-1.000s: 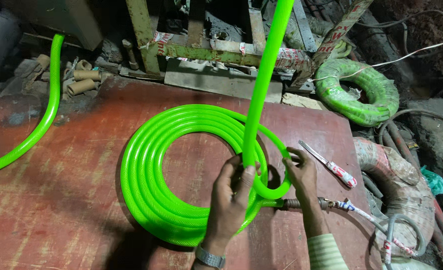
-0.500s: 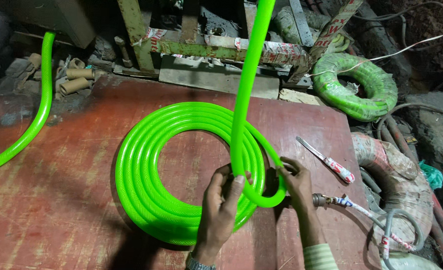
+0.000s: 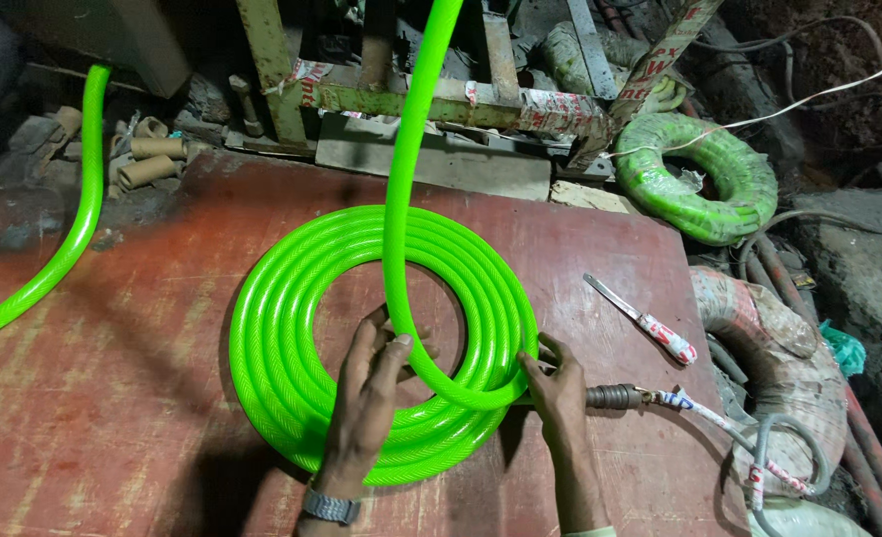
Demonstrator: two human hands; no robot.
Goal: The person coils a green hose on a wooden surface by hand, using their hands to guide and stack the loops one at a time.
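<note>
Hose (image 3: pixel 401 199) swung leftward; left hand (image 3: pixel 366 393) fingers clamp it, right hand (image 3: pixel 555 388) pinches coil (image 3: pixel 292 338).

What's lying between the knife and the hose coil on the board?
In the head view, nothing: bare red board separates the knife from the green hose coil. The right hand sits lower, at the coil's edge.

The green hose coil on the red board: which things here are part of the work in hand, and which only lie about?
In use:
green hose coil
loose hose length, guided by left hand
right hand, at the coil's edge
metal fitting

Lying about:
knife
wrapped hose bundle
cardboard tubes
</note>
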